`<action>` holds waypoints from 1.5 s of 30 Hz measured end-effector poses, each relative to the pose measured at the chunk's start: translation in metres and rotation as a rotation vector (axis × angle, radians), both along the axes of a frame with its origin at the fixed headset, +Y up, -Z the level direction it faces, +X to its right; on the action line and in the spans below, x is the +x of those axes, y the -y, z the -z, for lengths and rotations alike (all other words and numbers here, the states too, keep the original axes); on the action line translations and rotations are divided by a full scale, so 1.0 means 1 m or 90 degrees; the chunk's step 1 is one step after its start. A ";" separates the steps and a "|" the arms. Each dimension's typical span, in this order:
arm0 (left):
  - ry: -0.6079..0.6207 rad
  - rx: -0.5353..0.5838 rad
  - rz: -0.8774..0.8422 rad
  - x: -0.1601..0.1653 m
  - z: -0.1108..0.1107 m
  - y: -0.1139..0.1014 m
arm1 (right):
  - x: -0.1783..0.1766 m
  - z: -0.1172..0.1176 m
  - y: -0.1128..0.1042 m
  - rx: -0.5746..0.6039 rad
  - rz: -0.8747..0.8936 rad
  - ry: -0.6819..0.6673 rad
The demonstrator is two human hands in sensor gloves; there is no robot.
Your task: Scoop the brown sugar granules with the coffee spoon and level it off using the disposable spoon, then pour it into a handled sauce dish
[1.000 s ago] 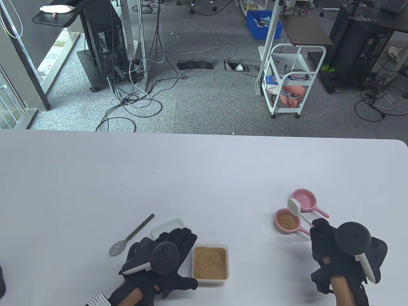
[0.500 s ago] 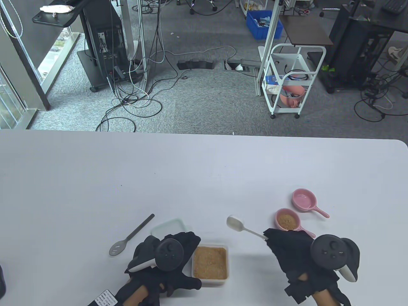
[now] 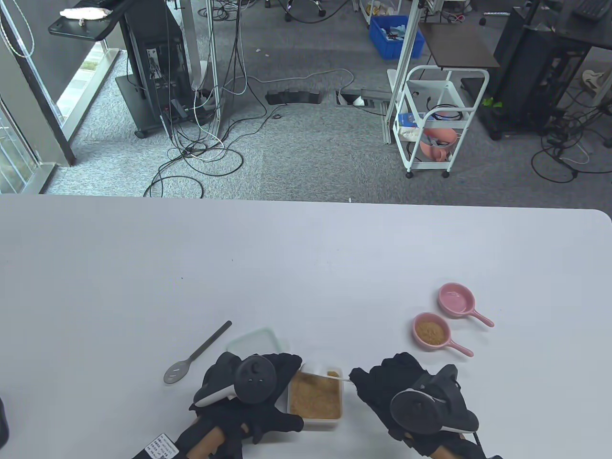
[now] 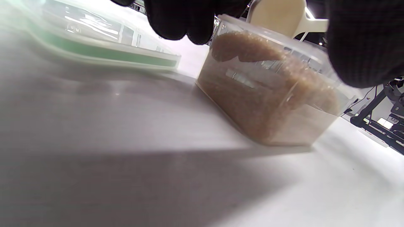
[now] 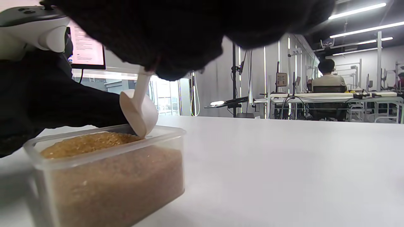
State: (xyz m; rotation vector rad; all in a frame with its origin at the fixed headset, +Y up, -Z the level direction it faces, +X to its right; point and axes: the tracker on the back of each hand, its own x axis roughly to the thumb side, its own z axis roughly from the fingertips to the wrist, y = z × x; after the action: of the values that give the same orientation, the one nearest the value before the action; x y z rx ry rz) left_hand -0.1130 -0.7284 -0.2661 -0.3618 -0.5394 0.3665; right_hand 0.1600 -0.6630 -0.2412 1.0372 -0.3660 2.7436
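Observation:
A clear tub [image 3: 315,423] of brown sugar [image 3: 315,399] stands near the table's front edge. My left hand [image 3: 281,377] grips its left side, fingers and thumb at the rim [image 4: 271,104]. My right hand [image 3: 363,380] pinches the handle of a white spoon [image 3: 330,375]. The spoon's bowl [image 5: 139,113] tips down into the sugar at the tub's far end. A grey slotted spoon [image 3: 196,355] lies on the table left of my left hand. Two pink handled dishes sit to the right: one [image 3: 431,331] holds sugar, the other [image 3: 456,300] looks empty.
The tub's clear lid [image 3: 253,342] lies just behind my left hand, also seen as a green-edged lid [image 4: 94,41]. The white table [image 3: 306,267] stretches far back. A person sits at a distant desk [image 5: 328,78].
My right hand carried the white spoon from above the pink dishes leftward and down to the tub, where its bowl now dips into the sugar. The left hand barely shifted.

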 end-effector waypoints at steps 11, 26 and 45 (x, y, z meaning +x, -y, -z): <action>-0.002 -0.011 -0.007 0.000 0.001 0.000 | -0.031 -0.021 0.004 0.109 -0.138 -0.055; -0.004 -0.009 -0.003 0.000 0.002 0.001 | -0.003 0.016 0.020 -0.325 0.021 -0.007; -0.004 -0.013 -0.009 -0.001 0.000 0.002 | 0.035 0.045 0.069 -0.722 0.258 0.072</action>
State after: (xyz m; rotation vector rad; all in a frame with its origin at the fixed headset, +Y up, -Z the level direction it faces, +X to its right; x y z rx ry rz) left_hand -0.1135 -0.7305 -0.2664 -0.3762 -0.5323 0.3872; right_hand 0.1947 -0.7324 -0.2864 0.4112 0.7973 2.0607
